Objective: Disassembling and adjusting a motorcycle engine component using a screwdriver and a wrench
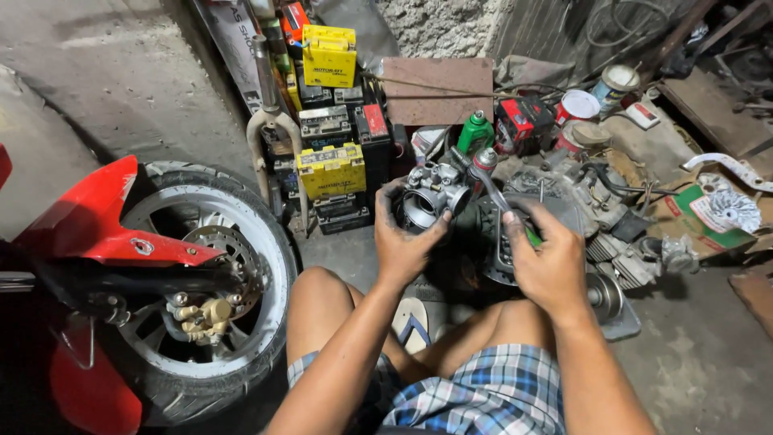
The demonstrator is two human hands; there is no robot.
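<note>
Head view: carburetor (435, 193) in left hand (403, 242) grip, screwdriver (498, 197) in right hand (547, 262).

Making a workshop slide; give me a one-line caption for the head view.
Left hand grips a metal carburetor while right hand works a screwdriver beside a motorcycle wheel.

Grey concrete floor (708, 362) carrying everything. Front wheel (205, 298) of red motorbike standing on floor at left. Yellow and black batteries (332, 173) sitting stacked at back, fork tube (270, 121) leaning beside them. Green bottle (475, 133), red box (523, 121) and round tins (578, 106) sitting near wall. Grey engine parts (620, 234) lying at right. Blue sandal (412, 322) lying between person's knees.
</note>
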